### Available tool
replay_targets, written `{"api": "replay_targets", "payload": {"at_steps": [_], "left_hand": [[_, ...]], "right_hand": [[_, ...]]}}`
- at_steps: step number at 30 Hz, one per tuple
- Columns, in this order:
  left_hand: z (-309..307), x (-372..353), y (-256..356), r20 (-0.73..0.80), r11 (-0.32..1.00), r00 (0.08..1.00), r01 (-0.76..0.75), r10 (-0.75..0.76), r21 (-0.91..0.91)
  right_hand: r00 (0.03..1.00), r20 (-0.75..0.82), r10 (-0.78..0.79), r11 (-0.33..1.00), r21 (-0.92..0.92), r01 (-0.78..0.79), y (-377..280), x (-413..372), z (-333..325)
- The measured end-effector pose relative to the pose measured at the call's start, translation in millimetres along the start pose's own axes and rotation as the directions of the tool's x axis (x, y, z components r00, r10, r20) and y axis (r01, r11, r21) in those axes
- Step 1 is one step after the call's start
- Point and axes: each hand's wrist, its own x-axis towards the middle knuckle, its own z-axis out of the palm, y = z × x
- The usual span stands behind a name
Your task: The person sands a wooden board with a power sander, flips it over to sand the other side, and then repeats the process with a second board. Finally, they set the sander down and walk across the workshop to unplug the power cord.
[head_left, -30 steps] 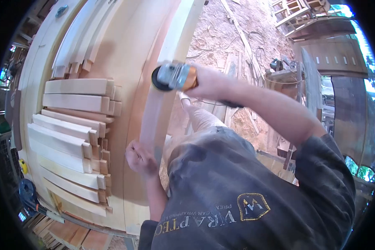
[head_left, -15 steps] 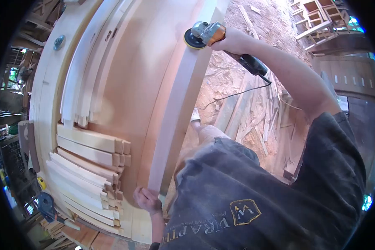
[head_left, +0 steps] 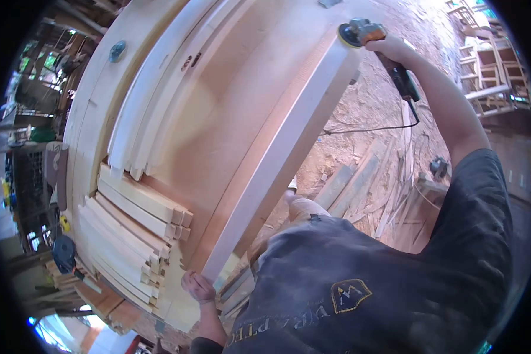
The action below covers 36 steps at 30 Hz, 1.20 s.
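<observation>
1. Sander: held out in right hand, fingers wrapped round it. Disc is at board's far end, looks like contact; pressure can't be told.
2. Board: lies lengthwise along the bench, on the side by the body. Left hand at its near end, fingers curled; can't tell if they pinch or just rest.
3. Rounded corner: disc sits right at the end, so tipping over it could dub the edge.
4. Gouge: arm looks near full stretch on one-handed hold; poor control could tilt the disc and dig a groove.
5. Board shift: no clamp seen, so side drag could slew it if left fingers are only resting.
6. Cord snag: cord hangs over floor strewn with scrap; a catch could tug the sander off line.
7. Knock: short slats sit loose-looking near left hand; a bump could spill them.
</observation>
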Motion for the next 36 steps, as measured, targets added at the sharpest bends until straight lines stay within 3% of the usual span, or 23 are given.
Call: {"api": "replay_targets", "payload": {"at_steps": [2,3,4,6,7,8,9,10,11,12,14,18,19,24,26,28,30,32,33,35,36], "left_hand": [[-1,1,1,-0.018,1.0,1.0,-0.004,0.004,0.027],[-2,1,1,-0.019,0.999,1.0,0.011,-0.01,0.047],[-1,0,3,-0.021,0.998,0.999,0.026,-0.025,0.065],[-7,-2,3,0.029,0.995,0.999,0.043,-0.045,0.089],[-4,8,3,0.081,0.995,0.996,0.034,-0.042,0.095],[0,23,17,0.074,0.992,0.992,0.109,-0.104,-0.066],[2,34,41,0.092,0.955,0.98,0.191,-0.174,-0.225],[0,47,73,0.163,0.977,0.982,0.125,-0.097,-0.172],[0,54,97,0.236,0.99,0.971,0.059,-0.028,-0.127],[7,44,99,0.248,0.987,0.967,0.086,-0.05,-0.135],[24,29,98,0.11,0.998,0.994,0.027,-0.022,-0.05],[34,-6,129,-0.032,0.994,0.995,-0.092,0.094,0.065],[36,-11,136,-0.044,0.994,0.997,-0.052,0.056,0.092],[31,-3,144,-0.069,0.991,0.997,-0.011,0.02,0.134],[25,6,143,-0.044,0.999,0.999,0.024,-0.022,0.037],[16,22,138,0.044,0.984,0.987,0.159,-0.155,-0.084],[15,30,121,0.12,0.982,0.983,0.152,-0.139,-0.11],[3,44,117,0.25,0.975,0.953,0.2,-0.169,-0.102],[-1,50,112,0.228,0.967,0.952,0.233,-0.206,-0.101],[-7,51,101,0.229,0.982,0.973,0.064,-0.022,-0.18],[-11,44,93,0.211,0.979,0.976,0.099,-0.06,-0.18]], "right_hand": [[0.998,0.021,-0.06,0.985,0.165,0.056,30,42,2],[0.999,0.034,0.029,0.986,0.163,-0.034,16,34,-8],[0.999,0.04,0.01,0.987,0.162,-0.017,22,37,-8],[0.981,-0.171,0.096,0.906,0.422,-0.015,38,36,6],[0.956,-0.27,0.117,0.783,0.617,0.079,40,22,21],[0.919,-0.357,0.166,0.621,0.762,0.184,47,2,40],[0.939,-0.254,0.231,0.449,0.884,0.128,65,-11,59],[0.953,-0.14,0.267,0.262,0.963,0.067,91,-21,79],[0.997,-0.06,0.054,0.045,0.997,0.058,122,-39,110],[0.985,-0.015,-0.172,-0.169,0.985,-0.015,143,-66,130],[0.969,0.02,0.247,-0.076,0.997,-0.002,100,-147,153],[0.899,0.206,0.387,-0.217,0.968,-0.128,117,-229,202],[0.878,0.244,0.412,-0.227,0.961,-0.16,115,-246,204],[0.886,0.303,0.351,-0.26,0.941,-0.218,101,-286,201],[0.909,0.226,0.351,-0.206,0.965,-0.161,76,-292,194],[0.961,0.237,0.144,-0.272,0.943,-0.192,79,-290,197],[0.965,0.255,0.057,-0.295,0.928,-0.228,60,-289,193],[0.97,0.243,-0.013,-0.212,0.947,-0.24,30,-293,187],[0.975,0.221,-0.024,-0.124,0.967,-0.222,14,-294,183],[0.983,0.173,-0.06,0.029,0.985,-0.172,-17,-299,179],[0.978,0.185,-0.098,0.046,0.982,-0.181,-26,-301,182]]}}
